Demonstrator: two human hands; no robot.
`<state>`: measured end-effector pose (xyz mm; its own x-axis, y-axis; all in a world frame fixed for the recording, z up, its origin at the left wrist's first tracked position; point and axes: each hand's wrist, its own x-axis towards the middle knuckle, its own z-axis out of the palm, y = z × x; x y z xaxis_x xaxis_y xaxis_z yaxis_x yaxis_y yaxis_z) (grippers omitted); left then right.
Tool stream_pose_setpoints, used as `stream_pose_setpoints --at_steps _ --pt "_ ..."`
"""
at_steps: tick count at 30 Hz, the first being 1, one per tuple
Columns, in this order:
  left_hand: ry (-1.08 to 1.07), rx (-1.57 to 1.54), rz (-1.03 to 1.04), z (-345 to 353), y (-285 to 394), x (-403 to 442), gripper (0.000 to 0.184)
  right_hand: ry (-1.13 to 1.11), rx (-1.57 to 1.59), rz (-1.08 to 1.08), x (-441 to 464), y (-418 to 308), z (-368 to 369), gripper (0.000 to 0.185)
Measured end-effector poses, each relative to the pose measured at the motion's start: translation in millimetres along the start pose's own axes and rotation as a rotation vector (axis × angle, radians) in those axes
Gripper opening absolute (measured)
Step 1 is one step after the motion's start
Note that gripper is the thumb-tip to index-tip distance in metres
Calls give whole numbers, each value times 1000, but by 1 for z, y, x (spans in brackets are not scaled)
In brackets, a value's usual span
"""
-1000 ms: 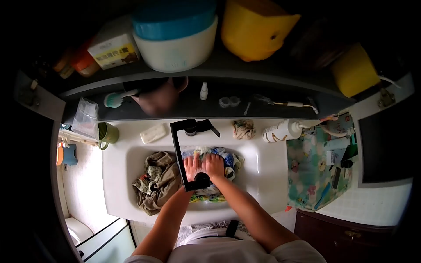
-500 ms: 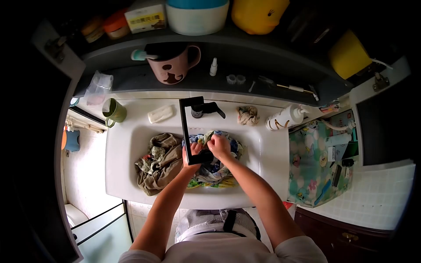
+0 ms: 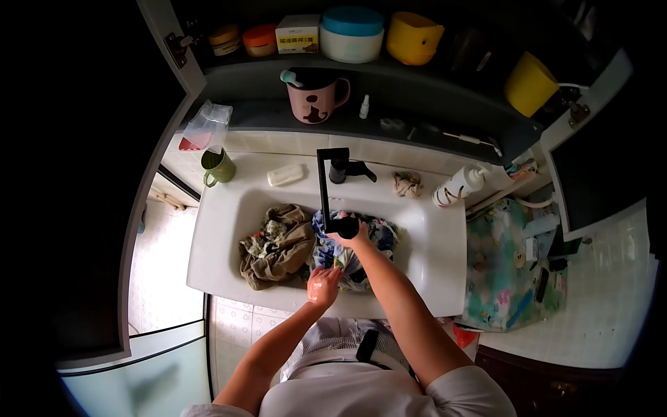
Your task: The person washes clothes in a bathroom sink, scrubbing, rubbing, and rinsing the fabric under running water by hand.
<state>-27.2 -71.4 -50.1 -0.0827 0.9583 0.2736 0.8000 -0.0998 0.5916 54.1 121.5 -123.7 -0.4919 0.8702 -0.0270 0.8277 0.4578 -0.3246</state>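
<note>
Left hand (image 3: 322, 286): near side, pointing far. Right hand (image 3: 358, 237): farther, to the right, partly hidden. Forearms (image 3: 397, 295): bare, extended.

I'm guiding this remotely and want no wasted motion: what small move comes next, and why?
Probably have the left hand gather the near edge of the blue-and-white patterned cloth pile toward the right hand: the left is at that edge, while the right is farther in, partly hidden by the black angular metal-look faucet.
</note>
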Motion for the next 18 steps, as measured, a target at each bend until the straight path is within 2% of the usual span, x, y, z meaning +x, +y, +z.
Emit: stream_pose_setpoints --at_steps 4,5,7,8,9,11,12,16,18 --pt "-22 -48 -22 -11 2 -9 11 -151 151 142 -11 -11 -43 45" --pt "-71 -76 -66 -20 2 -10 12 34 191 114 -23 -18 -50 26" --pt "-169 -151 -182 -43 11 -5 12 40 133 49 -46 -22 -65 14" --pt "-146 -170 -143 -46 7 -5 13 43 103 18 -58 -21 -70 9" --pt "-65 -172 -83 -43 -4 -2 13 249 206 -48 -73 -18 -65 3" --pt "70 -130 -45 -43 -1 13 16 293 239 -50 -108 -27 -79 4" --pt "67 -196 -63 -43 -1 25 21 317 253 -50 -125 -32 -89 6" --pt "133 -46 -50 -11 13 70 29 382 370 -171 -168 -39 -90 8" --pt "-61 -116 -112 21 4 81 37 319 274 -215 -187 -49 -109 8"
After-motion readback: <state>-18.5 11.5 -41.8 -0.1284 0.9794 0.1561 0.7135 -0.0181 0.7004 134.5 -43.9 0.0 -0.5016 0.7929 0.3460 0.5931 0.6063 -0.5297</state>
